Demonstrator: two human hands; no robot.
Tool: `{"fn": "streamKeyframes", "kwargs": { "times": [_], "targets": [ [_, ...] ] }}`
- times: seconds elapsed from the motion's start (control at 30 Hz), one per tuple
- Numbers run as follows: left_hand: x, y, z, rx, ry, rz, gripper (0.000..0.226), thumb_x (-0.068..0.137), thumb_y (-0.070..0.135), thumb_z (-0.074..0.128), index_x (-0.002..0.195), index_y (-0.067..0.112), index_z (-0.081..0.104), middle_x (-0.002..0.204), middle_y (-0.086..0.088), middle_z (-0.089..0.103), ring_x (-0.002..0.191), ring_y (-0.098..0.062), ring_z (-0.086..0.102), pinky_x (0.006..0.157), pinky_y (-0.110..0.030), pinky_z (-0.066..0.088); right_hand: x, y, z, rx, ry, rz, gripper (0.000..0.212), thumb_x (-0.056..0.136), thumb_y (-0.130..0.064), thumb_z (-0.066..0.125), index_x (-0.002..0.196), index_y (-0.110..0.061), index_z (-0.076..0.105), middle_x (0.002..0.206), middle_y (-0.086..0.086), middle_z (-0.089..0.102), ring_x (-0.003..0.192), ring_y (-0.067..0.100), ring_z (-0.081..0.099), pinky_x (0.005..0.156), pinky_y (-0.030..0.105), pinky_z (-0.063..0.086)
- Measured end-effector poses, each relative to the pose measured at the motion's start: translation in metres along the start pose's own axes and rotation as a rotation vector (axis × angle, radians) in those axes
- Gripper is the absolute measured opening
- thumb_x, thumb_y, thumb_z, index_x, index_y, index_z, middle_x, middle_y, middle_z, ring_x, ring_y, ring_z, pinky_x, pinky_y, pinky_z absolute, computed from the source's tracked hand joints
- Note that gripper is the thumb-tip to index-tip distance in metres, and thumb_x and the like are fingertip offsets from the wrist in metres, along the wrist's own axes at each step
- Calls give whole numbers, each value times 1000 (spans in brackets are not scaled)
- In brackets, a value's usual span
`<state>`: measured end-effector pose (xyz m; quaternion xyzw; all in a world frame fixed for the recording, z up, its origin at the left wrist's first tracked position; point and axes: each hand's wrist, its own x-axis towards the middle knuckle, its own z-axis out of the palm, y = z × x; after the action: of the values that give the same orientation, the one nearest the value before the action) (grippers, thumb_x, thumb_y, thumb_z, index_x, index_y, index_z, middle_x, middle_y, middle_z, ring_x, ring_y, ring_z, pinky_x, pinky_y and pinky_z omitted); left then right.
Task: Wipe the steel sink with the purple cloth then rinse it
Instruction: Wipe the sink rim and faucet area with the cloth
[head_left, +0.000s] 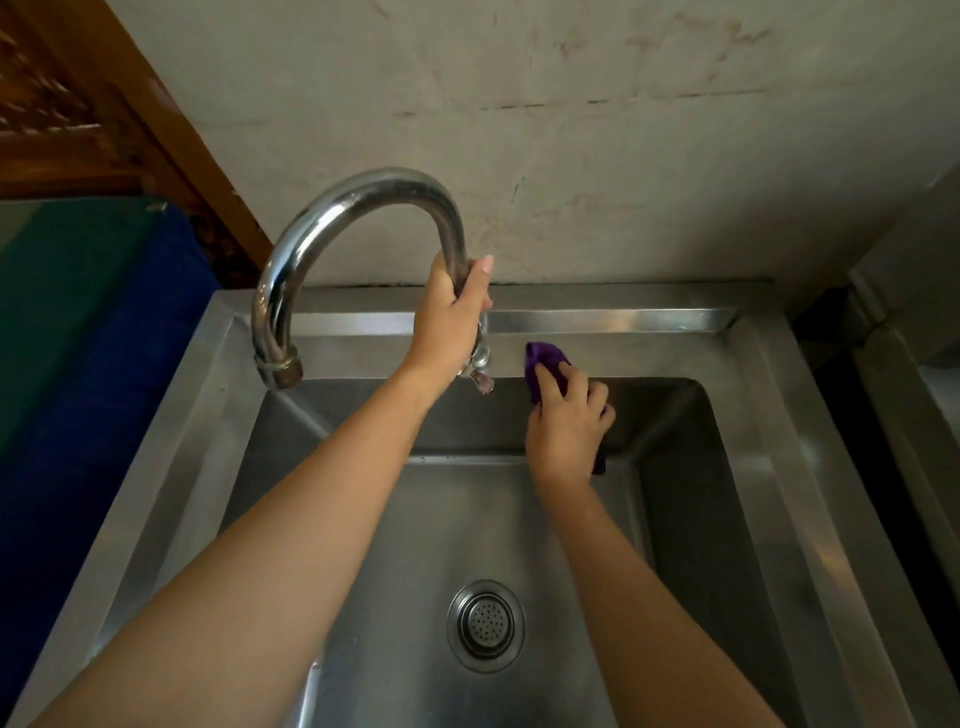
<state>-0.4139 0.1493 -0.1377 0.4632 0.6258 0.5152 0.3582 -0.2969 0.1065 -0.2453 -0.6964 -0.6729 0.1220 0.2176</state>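
This looks like a plain home kitchen or wash area. A deep steel sink (769, 415) with a round strainer (485, 626) in its floor and a tall curved chrome faucet (363, 192) stands against a bare, stained plaster wall (623, 156). To the left are a carved wooden panel (78, 104) and a blue and green cover (130, 338), which suggest a household rather than a commercial room.

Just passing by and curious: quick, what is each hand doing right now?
Left hand: gripping the faucet neck.
Right hand: holding the purple cloth against the steel sink back ledge.
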Motion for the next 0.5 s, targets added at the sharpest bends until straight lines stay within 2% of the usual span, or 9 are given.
{"fn": "streamKeyframes", "kwargs": {
  "times": [0.1,0.2,0.27,0.3,0.4,0.5],
  "targets": [
    [-4,4,-12,32,-108,-32,22,94,34,51,113,25,46,99,13,57,93,3,54,77,-11,39,-21,4,-4,299,6,58,50,81,-2,60,128,-19,54,128,8,52,113,26,44,98,42,43],
    [-23,-3,-30,26,-120,-21,40,93,26,55,130,19,44,117,11,56,108,0,53,86,-9,40,-41,-5,-12,826,-78,390,56,77,0,61,129,-20,51,127,5,54,114,19,52,101,39,45],
    [-49,-21,-46,12,-52,-45,39,95,20,53,133,17,45,125,7,54,115,-3,50,89,-3,39,-53,-11,-17,1039,-116,598,53,77,1,60,126,-18,52,120,6,59,106,22,59,97,41,49],
    [-64,-35,-53,9,-15,-94,35,96,20,51,131,16,49,126,6,55,116,-5,51,92,-6,40,-58,-14,-19,1097,-143,650,48,78,1,60,122,-15,54,115,8,62,101,23,61,94,40,51],
    [-103,-88,-69,-65,19,-358,27,96,19,49,121,12,55,126,-6,59,116,-16,54,104,-32,41,-66,-22,-22,1267,-285,680,37,79,0,58,115,-8,60,102,12,66,90,25,63,79,37,52],
    [-126,-133,-74,-132,-195,-606,29,93,44,49,113,26,59,123,0,63,112,-12,56,105,-35,39,-69,-33,-19,1470,-416,682,33,83,1,52,115,4,57,85,12,62,76,19,59,68,31,46]
  ]
}}
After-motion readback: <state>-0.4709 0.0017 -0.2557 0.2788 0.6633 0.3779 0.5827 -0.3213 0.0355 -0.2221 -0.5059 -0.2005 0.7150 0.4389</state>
